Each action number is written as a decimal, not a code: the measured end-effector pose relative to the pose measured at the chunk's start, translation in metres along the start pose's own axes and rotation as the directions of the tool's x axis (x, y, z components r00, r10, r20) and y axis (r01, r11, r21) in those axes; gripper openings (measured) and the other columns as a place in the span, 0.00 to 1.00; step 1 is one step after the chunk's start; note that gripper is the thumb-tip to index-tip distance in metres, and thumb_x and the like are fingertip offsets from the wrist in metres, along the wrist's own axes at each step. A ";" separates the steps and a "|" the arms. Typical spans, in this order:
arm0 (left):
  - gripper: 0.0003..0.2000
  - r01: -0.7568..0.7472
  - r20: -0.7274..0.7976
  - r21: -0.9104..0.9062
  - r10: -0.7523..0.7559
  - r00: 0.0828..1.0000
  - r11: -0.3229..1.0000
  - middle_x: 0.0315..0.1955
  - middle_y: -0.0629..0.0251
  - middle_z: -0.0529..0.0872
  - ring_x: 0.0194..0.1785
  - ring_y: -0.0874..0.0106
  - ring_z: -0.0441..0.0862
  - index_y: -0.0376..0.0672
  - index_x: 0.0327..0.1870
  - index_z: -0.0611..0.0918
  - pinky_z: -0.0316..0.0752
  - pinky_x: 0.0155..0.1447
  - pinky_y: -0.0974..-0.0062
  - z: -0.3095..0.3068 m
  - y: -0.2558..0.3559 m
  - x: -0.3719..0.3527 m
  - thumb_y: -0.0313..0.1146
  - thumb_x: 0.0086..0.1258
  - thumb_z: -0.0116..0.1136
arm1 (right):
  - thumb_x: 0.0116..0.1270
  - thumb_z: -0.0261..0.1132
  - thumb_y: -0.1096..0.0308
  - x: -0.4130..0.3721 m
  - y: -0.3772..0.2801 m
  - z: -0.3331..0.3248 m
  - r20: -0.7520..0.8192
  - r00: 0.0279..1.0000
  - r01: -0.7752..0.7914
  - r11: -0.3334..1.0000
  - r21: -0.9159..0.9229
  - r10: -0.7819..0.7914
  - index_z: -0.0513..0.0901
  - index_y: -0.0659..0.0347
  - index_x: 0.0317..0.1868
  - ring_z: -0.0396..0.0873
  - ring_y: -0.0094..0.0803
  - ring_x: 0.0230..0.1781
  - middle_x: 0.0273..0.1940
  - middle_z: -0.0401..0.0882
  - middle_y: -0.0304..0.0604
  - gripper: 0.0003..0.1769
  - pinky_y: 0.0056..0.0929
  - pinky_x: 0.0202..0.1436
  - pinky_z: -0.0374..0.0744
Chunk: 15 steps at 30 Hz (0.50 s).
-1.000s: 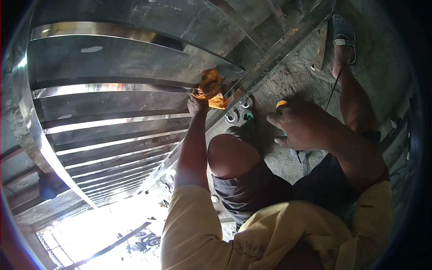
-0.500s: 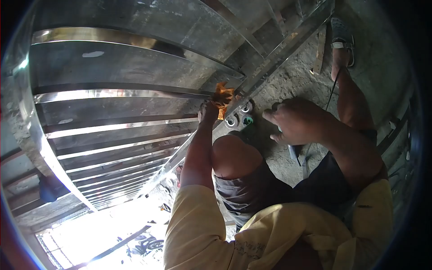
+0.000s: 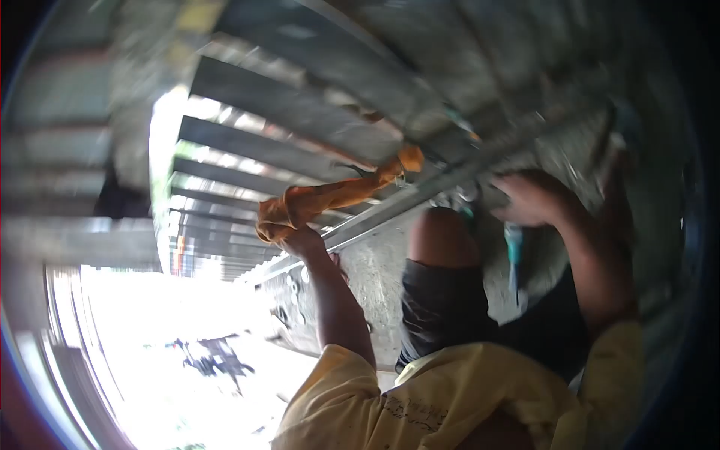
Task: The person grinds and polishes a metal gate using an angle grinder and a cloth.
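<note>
My left hand (image 3: pixel 302 241) grips one end of an orange cloth (image 3: pixel 330 196), which stretches out over the metal bars toward the long frame rail (image 3: pixel 420 193). My right hand (image 3: pixel 531 196) is above the ground to the right of my knee, fingers apart, with nothing visible in it. Just below that hand is a tool with a green handle (image 3: pixel 513 244) and a thin shaft pointing down. Small round cans (image 3: pixel 466 192) stand by the rail, partly blurred.
A frame of parallel metal bars (image 3: pixel 247 140) fills the upper left. Blurred dark objects (image 3: pixel 217 358) lie in the bright area at lower left. My bent knee (image 3: pixel 442 236) is close to the rail.
My left hand has moved left and down, and the bunched orange cloth is now stretched out. My right hand has shifted right. The view has turned and blurred.
</note>
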<state>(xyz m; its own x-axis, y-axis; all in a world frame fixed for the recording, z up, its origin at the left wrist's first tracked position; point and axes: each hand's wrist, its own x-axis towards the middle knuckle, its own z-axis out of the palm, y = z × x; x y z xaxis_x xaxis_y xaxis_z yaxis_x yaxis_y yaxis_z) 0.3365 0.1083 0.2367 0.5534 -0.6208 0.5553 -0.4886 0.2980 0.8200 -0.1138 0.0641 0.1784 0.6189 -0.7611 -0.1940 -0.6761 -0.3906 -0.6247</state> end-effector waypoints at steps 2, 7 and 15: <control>0.20 -0.002 -0.151 -0.044 -0.005 0.988 0.999 0.55 0.62 0.80 0.55 0.70 0.81 0.43 0.66 0.74 0.79 0.61 0.69 -0.064 -0.007 0.033 0.41 0.77 0.53 | 0.59 0.72 0.53 0.008 0.015 0.015 -0.148 0.967 0.213 0.977 0.028 -0.207 0.76 0.66 0.60 0.83 0.54 0.48 0.45 0.84 0.59 0.34 0.45 0.52 0.80; 0.21 -0.254 -0.313 -0.428 0.121 0.942 0.868 0.48 0.61 0.82 0.47 0.67 0.84 0.42 0.62 0.74 0.81 0.54 0.70 -0.080 0.103 0.044 0.47 0.78 0.51 | 0.59 0.72 0.58 0.022 -0.034 -0.008 -0.005 1.000 0.013 1.000 -0.028 -0.013 0.78 0.61 0.60 0.84 0.54 0.49 0.47 0.85 0.58 0.30 0.46 0.53 0.80; 0.15 -0.289 -0.234 -0.709 0.171 0.957 0.644 0.40 0.60 0.84 0.38 0.70 0.86 0.40 0.47 0.77 0.84 0.42 0.71 -0.173 0.095 0.015 0.44 0.80 0.50 | 0.57 0.74 0.63 0.058 0.005 0.045 -0.022 0.988 0.148 0.985 -0.088 -0.150 0.76 0.57 0.67 0.82 0.51 0.56 0.55 0.83 0.57 0.36 0.43 0.58 0.79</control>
<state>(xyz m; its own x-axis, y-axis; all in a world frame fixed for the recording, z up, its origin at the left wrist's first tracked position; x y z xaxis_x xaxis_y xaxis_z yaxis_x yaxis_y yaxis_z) 0.4151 0.2532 0.3468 0.6042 -0.3732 0.7040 0.0040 0.8850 0.4656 -0.0636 0.0416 0.1305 0.7047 -0.7049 -0.0811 -0.6095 -0.5429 -0.5777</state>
